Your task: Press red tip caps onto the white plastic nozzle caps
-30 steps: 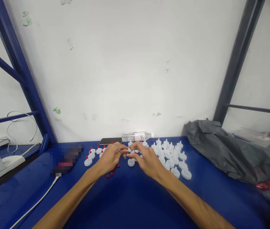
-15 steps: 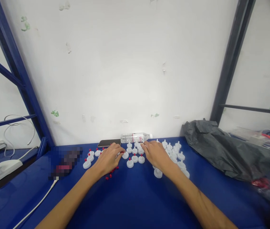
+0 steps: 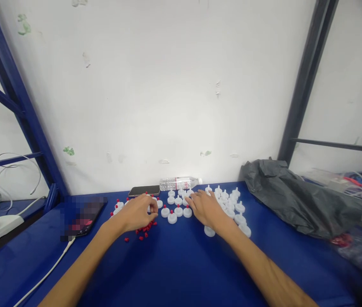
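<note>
On the blue table, my left hand (image 3: 140,212) hovers over a pile of small red caps (image 3: 143,230). Its thumb and forefinger are curled together; whatever is between them is hidden. Around it stand white spouted lids with red tips, partly covered by the hand. In the middle, several more lids carry red tips, among them a front lid (image 3: 172,218) and a lid (image 3: 165,212) nearer my left hand. My right hand (image 3: 204,207) has its fingertips at a bare white spouted lid (image 3: 185,201). More bare white lids (image 3: 239,207) are clustered to its right.
Along the wall lie a clear plastic bottle (image 3: 181,183) and a phone (image 3: 144,191). Another phone (image 3: 87,217) with a white cable is on the left. A dark grey plastic bag (image 3: 299,200) covers the right side. Blue and grey frame posts rise on both sides.
My left hand has moved left and back from a middle lid, which now shows a red tip. The red pile is more exposed. My right hand stays among the white lids.
</note>
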A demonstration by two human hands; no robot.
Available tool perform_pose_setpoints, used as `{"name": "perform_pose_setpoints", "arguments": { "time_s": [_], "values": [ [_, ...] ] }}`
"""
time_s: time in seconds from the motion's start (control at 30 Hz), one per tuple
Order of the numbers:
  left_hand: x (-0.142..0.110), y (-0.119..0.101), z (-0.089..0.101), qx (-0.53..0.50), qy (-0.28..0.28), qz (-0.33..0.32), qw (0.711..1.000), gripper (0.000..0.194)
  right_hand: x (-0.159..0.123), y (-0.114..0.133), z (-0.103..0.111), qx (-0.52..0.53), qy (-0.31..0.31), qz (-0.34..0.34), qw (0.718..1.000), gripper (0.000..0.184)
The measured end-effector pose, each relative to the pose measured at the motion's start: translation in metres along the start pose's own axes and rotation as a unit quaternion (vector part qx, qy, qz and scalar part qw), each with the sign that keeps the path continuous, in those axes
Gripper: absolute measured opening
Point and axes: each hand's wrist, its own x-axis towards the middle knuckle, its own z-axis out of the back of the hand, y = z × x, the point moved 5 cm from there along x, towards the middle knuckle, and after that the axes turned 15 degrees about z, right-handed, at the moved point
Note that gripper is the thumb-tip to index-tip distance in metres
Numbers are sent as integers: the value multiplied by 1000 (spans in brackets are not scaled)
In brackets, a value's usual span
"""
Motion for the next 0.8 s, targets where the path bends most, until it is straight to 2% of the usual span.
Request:
{"name": "perform_pose_setpoints", "arguments": {
  "time_s": [0.13,0.27,0.37,0.47,0.6,0.8],
  "values": [
    [-1,7,-6,-16,42,9,999,9,7,3,19,-3,-54,4,999,37],
    [-1,11,-15,-25,61,5,998,8,10,14,30,13,-93,36,995,31],
    [0,11,-20,-22,59,-2,998,4,8,25,29,51,-98,73,991,24],
    [0,6,-17,-25,35,-5,999,8,7,34,26,92,-89,108,986,21],
    [-2,-9,-3,-47,-17,-9,999,11,6,42,24,157,-89,156,971,27],
    [-3,-27,9,-108,-57,-33,992,18,5,48,20,182,-59,167,967,42]
  ]
}}
